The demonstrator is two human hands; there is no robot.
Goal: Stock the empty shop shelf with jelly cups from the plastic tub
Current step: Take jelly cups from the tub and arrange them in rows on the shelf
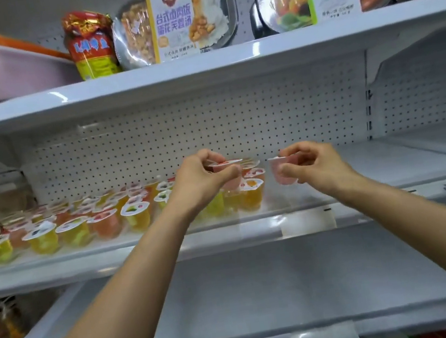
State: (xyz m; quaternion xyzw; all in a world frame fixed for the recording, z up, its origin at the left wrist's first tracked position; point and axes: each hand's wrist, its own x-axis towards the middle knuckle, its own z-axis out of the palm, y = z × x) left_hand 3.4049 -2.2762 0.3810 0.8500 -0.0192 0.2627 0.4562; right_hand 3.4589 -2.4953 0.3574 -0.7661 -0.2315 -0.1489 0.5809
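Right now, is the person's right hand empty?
No, the right hand pinches a small pink plastic jelly cup above the white metal shelf.

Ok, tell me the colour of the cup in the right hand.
Pink: the cup pinched in the right hand, head view.

jelly cups (136, 213) crowd shelf (389, 170) left, right side open

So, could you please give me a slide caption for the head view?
Left hand holds a pink jelly cup, right hand a second cup, over the half-stocked shelf.
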